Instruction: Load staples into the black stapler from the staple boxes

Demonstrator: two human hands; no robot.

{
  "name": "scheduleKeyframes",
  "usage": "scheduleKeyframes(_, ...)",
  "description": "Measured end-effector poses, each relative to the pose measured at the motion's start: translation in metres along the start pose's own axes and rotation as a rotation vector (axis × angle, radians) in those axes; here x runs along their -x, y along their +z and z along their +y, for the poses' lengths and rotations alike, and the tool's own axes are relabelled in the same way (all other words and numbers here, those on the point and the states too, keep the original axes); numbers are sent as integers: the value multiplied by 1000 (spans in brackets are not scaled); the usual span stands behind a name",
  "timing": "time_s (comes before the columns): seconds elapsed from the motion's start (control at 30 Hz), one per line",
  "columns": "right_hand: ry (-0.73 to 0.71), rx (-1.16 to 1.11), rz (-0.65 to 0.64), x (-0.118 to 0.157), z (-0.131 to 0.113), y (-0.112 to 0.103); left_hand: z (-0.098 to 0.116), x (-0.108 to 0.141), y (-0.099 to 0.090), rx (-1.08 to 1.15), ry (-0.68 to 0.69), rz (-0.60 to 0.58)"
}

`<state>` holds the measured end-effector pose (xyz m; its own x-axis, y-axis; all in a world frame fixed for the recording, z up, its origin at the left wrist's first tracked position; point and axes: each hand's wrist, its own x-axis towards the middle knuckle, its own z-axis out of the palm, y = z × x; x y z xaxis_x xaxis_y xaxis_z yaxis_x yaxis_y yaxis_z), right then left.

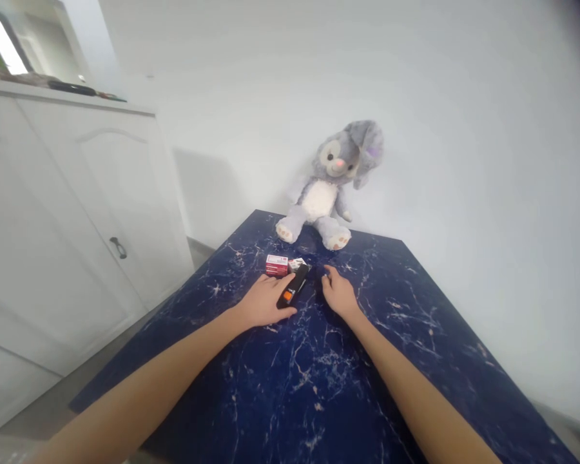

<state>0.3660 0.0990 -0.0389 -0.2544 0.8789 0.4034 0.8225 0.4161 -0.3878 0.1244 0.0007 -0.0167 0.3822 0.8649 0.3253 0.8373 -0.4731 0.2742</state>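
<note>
A black stapler with an orange patch lies at a slant on the blue table. My left hand closes on its left side, with the thumb at the near end and the fingers towards the far end. Just beyond those fingers sits a small red and white box. Beside it is a small white packet with dark marks, partly hidden by the stapler. My right hand rests to the right of the stapler, apart from it, fingers loosely bent and holding nothing that I can see.
A grey plush rabbit sits at the table's far edge, leaning against the white wall. The dark blue marbled table narrows away from me. White cabinets stand to the left, with a dark long object on top.
</note>
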Motion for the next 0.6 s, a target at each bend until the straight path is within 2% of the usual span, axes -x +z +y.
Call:
scheduleKeyframes(0.13, -19, -15, -41, -26, -4, 16, -9, 3, -4, 78, 48, -38)
scheduleKeyframes(0.23, -78, -51, -70, -33, -12, 24, -15, 3, -5, 87, 47, -57)
scheduleKeyframes(0.37, -92, -109, -101, -24, -19, 26, -12, 0, -3, 37, 34, -56)
scheduleKeyframes(0.6, -2, -208, -151, -7, -32, 23, -7, -1, 3, -56, 0, -1)
